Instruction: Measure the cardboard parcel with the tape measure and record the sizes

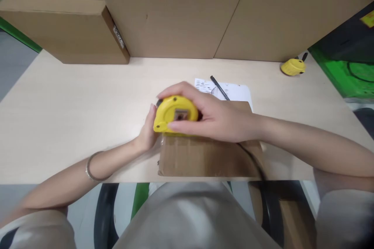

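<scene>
My right hand grips a yellow tape measure, fingers wrapped over its top and thumb along its near side. The tape measure rests on the left end of a small cardboard box that lies on the pale table. My left hand presses against the box's left end, just beside the tape measure; its fingers are mostly hidden. A bracelet circles my left wrist.
Behind the box lie a printed sheet and a black pen. A second yellow tape measure sits at the far right. Large cardboard boxes line the back of the table, another at the left. A green bin stands right.
</scene>
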A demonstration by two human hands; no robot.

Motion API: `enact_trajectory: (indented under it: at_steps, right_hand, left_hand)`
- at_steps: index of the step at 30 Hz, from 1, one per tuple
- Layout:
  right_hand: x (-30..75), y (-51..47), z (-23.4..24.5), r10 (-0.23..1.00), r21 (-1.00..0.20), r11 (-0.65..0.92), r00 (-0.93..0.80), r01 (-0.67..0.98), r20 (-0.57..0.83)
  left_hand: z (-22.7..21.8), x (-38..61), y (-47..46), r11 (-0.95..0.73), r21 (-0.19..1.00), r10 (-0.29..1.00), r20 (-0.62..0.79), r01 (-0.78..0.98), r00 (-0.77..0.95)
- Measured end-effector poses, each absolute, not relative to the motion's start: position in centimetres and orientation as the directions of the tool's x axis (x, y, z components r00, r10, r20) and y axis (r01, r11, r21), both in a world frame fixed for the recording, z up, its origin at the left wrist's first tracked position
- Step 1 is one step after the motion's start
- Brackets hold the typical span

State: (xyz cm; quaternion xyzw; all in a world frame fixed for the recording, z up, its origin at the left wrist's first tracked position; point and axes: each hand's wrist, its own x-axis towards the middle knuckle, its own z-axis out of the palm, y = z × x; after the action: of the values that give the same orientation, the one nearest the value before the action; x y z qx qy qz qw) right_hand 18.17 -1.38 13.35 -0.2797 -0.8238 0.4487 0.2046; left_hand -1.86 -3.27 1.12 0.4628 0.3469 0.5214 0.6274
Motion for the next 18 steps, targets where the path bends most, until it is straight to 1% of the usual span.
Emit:
enact_trajectory:
  at_steps: [2, 4, 6, 8, 10, 11, 15, 18]
  right_hand:
    - [17.3, -1.4, 13.6, 0.606, -0.667, 0.616, -0.793, 0.420, 0.061]
    - [17.1, -1.6, 13.8, 0.593, -0.480, 0.722, -0.803, 0.498, 0.060]
    - [17.4, -2.0, 13.8, 0.578, -0.388, 0.773, -0.810, 0.502, 0.104]
    - [18.5, -2.6, 13.7, 0.581, -0.356, 0.785, -0.801, 0.507, 0.141]
    - [20.3, -3.3, 13.7, 0.625, -0.340, 0.760, -0.766, 0.553, 0.151]
    - [21.6, -3.7, 13.7, 0.658, -0.343, 0.735, -0.737, 0.585, 0.152]
    - [27.9, -6.2, 14.4, 0.781, -0.407, 0.607, -0.607, 0.683, 0.147]
    - [32.5, -8.1, 14.8, 0.846, -0.398, 0.524, -0.516, 0.753, 0.136]
  left_hand:
    - [1.4, -1.9, -3.4, 0.073, 0.932, 0.970, 0.017, -0.356, 0.242]
    - [1.3, -2.1, -3.3, 0.081, 0.930, 0.961, 0.022, -0.358, 0.274]
    - [0.8, -2.7, -3.0, 0.029, 0.946, 0.952, 0.073, -0.324, 0.296]
    - [0.1, -3.4, -2.6, -0.115, 0.964, 0.924, 0.192, -0.240, 0.331]
    - [-0.6, -4.1, -2.2, -0.262, 0.953, 0.872, 0.302, -0.154, 0.384]
    - [-0.8, -4.3, -2.0, -0.302, 0.945, 0.853, 0.327, -0.128, 0.406]
    - [-0.9, -4.5, -1.8, -0.323, 0.941, 0.846, 0.335, -0.101, 0.416]
    - [-0.7, -4.3, -1.9, -0.342, 0.934, 0.845, 0.355, -0.107, 0.400]
